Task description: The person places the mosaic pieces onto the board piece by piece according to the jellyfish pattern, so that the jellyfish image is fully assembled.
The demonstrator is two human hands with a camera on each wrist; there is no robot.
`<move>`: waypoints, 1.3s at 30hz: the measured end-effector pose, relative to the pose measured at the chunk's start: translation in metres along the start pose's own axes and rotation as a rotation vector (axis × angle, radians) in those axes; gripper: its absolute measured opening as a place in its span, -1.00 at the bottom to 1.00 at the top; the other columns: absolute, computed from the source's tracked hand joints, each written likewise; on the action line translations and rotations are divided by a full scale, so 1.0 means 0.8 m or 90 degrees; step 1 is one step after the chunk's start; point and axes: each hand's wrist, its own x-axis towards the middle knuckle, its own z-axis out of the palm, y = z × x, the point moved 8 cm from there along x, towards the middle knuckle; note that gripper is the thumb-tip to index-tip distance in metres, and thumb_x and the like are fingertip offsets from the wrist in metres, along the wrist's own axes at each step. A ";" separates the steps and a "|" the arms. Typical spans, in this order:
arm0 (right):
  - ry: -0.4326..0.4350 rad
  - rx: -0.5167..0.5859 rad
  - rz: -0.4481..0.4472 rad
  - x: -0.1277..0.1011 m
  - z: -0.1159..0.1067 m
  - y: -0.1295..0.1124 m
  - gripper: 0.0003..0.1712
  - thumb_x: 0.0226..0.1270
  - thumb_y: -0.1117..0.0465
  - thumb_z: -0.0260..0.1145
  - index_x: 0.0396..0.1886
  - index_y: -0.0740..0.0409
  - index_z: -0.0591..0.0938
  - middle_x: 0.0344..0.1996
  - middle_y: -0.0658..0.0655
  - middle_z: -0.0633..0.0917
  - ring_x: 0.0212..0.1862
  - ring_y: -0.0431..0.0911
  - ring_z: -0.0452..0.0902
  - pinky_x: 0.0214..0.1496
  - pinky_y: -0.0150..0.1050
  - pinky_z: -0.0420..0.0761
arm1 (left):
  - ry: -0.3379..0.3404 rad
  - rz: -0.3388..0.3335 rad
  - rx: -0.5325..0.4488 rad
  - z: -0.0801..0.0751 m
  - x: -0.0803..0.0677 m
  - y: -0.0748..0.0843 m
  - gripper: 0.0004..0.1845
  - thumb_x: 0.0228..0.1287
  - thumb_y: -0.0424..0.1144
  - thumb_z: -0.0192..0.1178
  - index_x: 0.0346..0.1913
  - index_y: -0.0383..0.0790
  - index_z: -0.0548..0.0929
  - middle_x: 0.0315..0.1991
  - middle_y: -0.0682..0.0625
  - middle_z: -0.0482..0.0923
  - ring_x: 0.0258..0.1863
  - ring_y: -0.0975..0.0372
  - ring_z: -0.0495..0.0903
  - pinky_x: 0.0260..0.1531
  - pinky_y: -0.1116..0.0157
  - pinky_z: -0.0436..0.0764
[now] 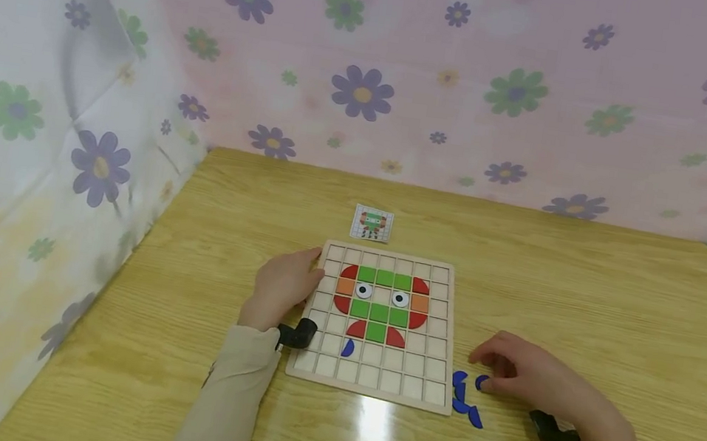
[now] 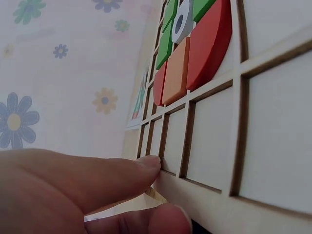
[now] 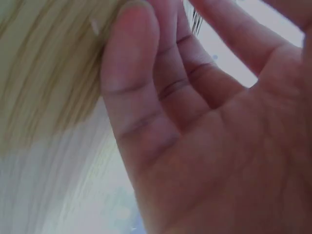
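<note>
Flowery cloth hangs behind the wooden table (image 1: 189, 348). Left of the middle, the left hand (image 1: 283, 287) presses straight fingers on the grid board (image 1: 431, 398) edge. Lower right, the right hand (image 1: 523, 377) touches small blue pieces (image 1: 463, 397) with loose fingers. They look light, stiff and slippery; pinch their edges.

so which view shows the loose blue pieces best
The head view: the blue pieces lie on the table right of the board, under the right hand. The left wrist view shows only board and fingers; the right wrist view only a palm.
</note>
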 end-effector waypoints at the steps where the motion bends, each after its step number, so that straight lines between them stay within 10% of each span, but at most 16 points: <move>1: -0.002 -0.009 -0.007 0.001 0.002 -0.003 -0.69 0.08 0.03 0.31 -0.15 -0.06 0.56 -0.36 -0.14 0.48 -0.37 -0.29 0.34 -0.38 -0.39 0.40 | -0.004 -0.002 -0.004 0.001 0.000 -0.002 -0.47 0.26 0.00 -0.01 0.29 0.05 0.28 -0.33 0.01 0.54 -0.66 0.20 0.42 -0.58 0.29 0.32; 11: 0.018 -0.103 0.000 0.010 0.002 -0.018 -0.83 0.06 0.18 0.34 -0.33 -0.15 0.59 -0.37 -0.22 0.48 -0.36 -0.35 0.37 -0.32 -0.35 0.44 | -0.023 -0.001 -0.106 0.009 0.004 -0.012 -0.49 0.28 -0.03 -0.02 0.30 0.10 0.26 -0.76 0.04 0.46 -0.82 0.24 0.47 -0.74 0.33 0.33; 39: 0.163 -0.132 0.036 0.037 -0.012 -0.025 -0.80 0.17 0.22 0.24 -0.18 -0.04 0.60 -0.38 -0.18 0.54 -0.38 -0.27 0.39 -0.33 -0.28 0.45 | -0.063 0.028 -0.205 0.020 0.008 -0.014 -0.37 0.17 -0.06 0.14 0.32 0.09 0.22 -0.72 0.01 0.50 -0.77 0.21 0.49 -0.68 0.32 0.39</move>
